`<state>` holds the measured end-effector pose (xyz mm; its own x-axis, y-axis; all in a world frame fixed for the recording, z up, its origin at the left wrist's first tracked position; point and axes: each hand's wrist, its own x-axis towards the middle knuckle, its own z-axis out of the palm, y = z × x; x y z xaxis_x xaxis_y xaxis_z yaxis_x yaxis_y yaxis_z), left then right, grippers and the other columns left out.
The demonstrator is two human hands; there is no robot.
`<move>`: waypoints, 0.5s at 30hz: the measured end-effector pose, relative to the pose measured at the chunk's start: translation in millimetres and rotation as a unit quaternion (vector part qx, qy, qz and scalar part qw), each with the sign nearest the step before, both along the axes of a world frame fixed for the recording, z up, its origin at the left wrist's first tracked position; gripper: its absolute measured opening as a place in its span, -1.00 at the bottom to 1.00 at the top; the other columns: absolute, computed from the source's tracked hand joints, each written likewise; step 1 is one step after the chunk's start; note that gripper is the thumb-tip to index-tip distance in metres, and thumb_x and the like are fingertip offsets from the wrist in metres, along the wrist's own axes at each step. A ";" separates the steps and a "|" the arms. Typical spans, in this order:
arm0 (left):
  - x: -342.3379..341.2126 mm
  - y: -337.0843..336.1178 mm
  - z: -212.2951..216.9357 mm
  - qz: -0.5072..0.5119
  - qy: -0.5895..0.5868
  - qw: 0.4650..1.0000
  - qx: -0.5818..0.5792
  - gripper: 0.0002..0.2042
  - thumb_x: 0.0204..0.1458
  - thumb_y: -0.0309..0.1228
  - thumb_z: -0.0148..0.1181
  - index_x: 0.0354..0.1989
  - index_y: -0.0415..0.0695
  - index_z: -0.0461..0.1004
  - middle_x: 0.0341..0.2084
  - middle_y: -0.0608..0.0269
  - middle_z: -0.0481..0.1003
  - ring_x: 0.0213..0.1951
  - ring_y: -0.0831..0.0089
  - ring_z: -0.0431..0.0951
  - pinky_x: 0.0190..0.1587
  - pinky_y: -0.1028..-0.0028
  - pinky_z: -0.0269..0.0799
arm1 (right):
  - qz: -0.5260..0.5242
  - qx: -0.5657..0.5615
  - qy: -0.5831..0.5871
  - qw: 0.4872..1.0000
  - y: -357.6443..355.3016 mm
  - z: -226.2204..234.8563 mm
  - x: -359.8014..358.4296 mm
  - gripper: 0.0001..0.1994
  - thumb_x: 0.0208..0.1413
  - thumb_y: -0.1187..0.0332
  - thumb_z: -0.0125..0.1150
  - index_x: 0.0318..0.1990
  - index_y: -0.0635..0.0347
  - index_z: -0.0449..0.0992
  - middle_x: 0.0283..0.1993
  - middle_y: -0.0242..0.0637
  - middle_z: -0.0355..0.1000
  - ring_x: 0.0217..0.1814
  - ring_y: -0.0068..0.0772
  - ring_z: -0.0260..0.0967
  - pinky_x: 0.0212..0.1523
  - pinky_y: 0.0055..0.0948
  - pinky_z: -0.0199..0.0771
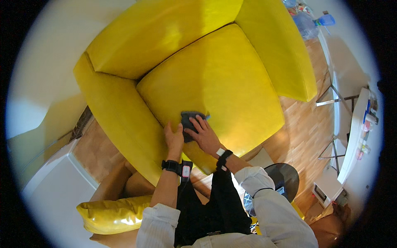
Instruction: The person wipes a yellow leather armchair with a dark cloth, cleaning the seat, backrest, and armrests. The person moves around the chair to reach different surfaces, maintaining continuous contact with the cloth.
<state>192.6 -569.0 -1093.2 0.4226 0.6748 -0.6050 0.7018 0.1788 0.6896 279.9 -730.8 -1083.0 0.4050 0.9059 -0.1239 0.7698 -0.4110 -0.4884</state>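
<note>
On the seat cushion (240,78) of a yellow armchair, a dark grey cloth (187,119) lies bunched near the front left. My right hand (204,135) presses down on this cloth, fingers spread over it and holding it against the seat. Just left of the cloth, my left hand (174,137) rests by the inner side of the left armrest (124,107). Its thumb stands apart from the fingers, and nothing shows in it. Part of the cloth is hidden under my right hand.
A glossy yellow cushion (115,215) lies at the lower left, beside brown furniture. A dark round seat or tabletop (283,182) stands to my right. Plastic bottles (306,25) are at the far right, and a white table (357,132) with items lines the right wall.
</note>
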 end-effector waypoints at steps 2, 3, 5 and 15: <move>1.6 -2.7 4.3 -0.015 0.001 1.000 -0.006 -0.29 0.41 -0.11 0.29 0.57 -0.31 0.28 0.57 -0.29 0.22 0.57 -0.20 0.22 0.60 0.06 0.14 | -0.047 -0.006 -0.017 0.999 5.9 0.4 18.9 -0.45 0.27 0.43 0.27 0.44 -0.09 0.53 0.70 0.04 0.11 0.77 0.33 -0.08 0.68 0.22 0.08; 2.5 -4.0 6.8 -0.031 0.016 0.999 -0.010 -0.29 0.41 -0.10 0.29 0.58 -0.30 0.27 0.58 -0.29 0.22 0.57 -0.19 0.23 0.60 0.06 0.13 | -0.071 0.012 -0.037 0.997 5.1 0.1 24.9 -0.45 0.26 0.43 0.30 0.43 -0.07 0.53 0.68 0.06 0.13 0.74 0.36 -0.04 0.67 0.22 0.11; 4.6 -8.4 12.2 -0.060 0.028 0.998 -0.020 -0.28 0.41 -0.09 0.29 0.59 -0.28 0.26 0.60 -0.31 0.17 0.59 -0.20 0.19 0.62 0.05 0.10 | -0.076 -0.008 -0.022 0.997 -12.7 2.8 27.5 -0.44 0.26 0.43 0.31 0.44 -0.07 0.53 0.69 0.06 0.12 0.74 0.37 -0.04 0.67 0.22 0.10; 32.9 -81.1 7.9 -0.209 0.039 0.977 0.022 -0.22 0.35 -0.08 0.33 0.65 -0.15 0.20 0.68 -0.43 -0.11 0.69 -0.29 -0.12 0.67 -0.02 -0.05 | -0.098 -0.053 -0.007 0.994 -173.0 7.3 21.8 -0.44 0.32 0.38 0.25 0.48 -0.11 0.49 0.68 0.09 0.11 0.72 0.40 -0.02 0.66 0.28 0.12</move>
<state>225.5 -650.1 -1085.3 0.6203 0.4790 -0.6211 0.7579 -0.1622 0.6318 301.7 -903.8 -1075.8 0.5747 0.7915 -0.2079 0.6766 -0.6025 -0.4233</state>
